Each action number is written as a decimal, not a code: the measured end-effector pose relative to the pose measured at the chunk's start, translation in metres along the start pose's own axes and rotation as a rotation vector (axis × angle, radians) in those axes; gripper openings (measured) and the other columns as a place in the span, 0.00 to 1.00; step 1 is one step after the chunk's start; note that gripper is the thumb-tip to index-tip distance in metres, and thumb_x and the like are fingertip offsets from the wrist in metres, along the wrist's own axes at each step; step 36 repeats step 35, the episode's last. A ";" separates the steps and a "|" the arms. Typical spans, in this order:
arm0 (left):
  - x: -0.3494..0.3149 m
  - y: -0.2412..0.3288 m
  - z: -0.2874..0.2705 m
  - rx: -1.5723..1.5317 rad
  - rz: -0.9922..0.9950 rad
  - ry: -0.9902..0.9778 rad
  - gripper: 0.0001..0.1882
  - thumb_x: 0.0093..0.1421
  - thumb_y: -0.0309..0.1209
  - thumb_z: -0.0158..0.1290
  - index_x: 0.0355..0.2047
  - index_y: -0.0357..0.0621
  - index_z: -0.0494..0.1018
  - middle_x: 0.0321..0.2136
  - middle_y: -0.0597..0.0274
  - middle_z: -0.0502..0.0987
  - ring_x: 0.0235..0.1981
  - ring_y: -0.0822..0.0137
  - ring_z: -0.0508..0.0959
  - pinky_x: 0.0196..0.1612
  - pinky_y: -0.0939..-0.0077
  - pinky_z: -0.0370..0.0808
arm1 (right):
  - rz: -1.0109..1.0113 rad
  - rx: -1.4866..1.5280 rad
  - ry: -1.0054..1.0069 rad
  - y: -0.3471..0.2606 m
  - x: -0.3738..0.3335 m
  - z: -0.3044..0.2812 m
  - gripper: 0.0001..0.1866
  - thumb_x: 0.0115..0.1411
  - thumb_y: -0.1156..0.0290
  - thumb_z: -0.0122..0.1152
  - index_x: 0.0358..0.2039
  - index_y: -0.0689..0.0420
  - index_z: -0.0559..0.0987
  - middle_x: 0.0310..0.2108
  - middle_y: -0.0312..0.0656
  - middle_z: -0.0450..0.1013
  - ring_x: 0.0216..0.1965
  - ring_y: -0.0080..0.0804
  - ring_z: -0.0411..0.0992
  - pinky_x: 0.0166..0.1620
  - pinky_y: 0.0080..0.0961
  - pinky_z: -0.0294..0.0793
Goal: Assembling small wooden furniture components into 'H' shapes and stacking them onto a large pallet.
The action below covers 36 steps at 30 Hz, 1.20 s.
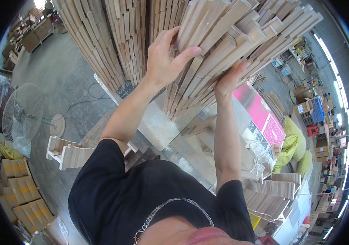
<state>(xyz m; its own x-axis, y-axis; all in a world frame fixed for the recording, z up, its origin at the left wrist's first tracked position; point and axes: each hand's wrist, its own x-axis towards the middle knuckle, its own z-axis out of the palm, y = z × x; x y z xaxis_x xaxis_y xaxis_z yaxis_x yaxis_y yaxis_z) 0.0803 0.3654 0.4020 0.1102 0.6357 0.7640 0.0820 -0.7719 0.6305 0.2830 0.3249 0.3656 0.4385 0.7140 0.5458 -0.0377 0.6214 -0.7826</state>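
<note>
Gripping wood slats [223,45] | L hand [167,55] spread | R hand [228,79] fingers hidden, can't tell

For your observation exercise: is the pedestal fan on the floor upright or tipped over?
Upright. The fan stands on its round base, its wire head raised above the concrete floor.

From my feed I see a pale workbench [158,126] running slantwise under the tall stacks of wooden slats [219,53], which stand directly on it. Lower right, more slat bundles [276,190] lie on a second surface I cannot make out clearly. The grey concrete floor [64,77] carries a standing fan [21,116] on its round base, a small wooden rack [66,153] beside the bench, and cardboard boxes [23,196] at the lower left
</note>
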 end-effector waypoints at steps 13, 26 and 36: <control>-0.012 0.000 0.011 0.040 -0.122 0.094 0.40 0.56 0.48 0.70 0.60 0.33 0.72 0.49 0.45 0.80 0.48 0.55 0.81 0.52 0.66 0.78 | -0.073 -0.181 0.116 0.008 -0.013 0.003 0.34 0.79 0.48 0.32 0.61 0.67 0.70 0.59 0.49 0.72 0.60 0.38 0.68 0.66 0.32 0.62; -0.029 -0.019 0.030 -0.096 -0.150 0.360 0.47 0.42 0.55 0.76 0.55 0.36 0.75 0.45 0.55 0.74 0.41 0.63 0.76 0.42 0.70 0.76 | -0.040 -0.254 0.183 -0.017 -0.019 0.030 0.40 0.76 0.39 0.32 0.69 0.64 0.60 0.68 0.51 0.61 0.67 0.42 0.62 0.68 0.39 0.62; -0.029 -0.014 0.032 0.022 -0.110 0.310 0.39 0.47 0.53 0.75 0.51 0.37 0.78 0.42 0.55 0.75 0.38 0.63 0.77 0.38 0.72 0.77 | -0.358 -0.594 -0.043 -0.056 -0.006 0.027 0.48 0.68 0.33 0.50 0.73 0.58 0.54 0.70 0.53 0.56 0.66 0.45 0.62 0.68 0.43 0.61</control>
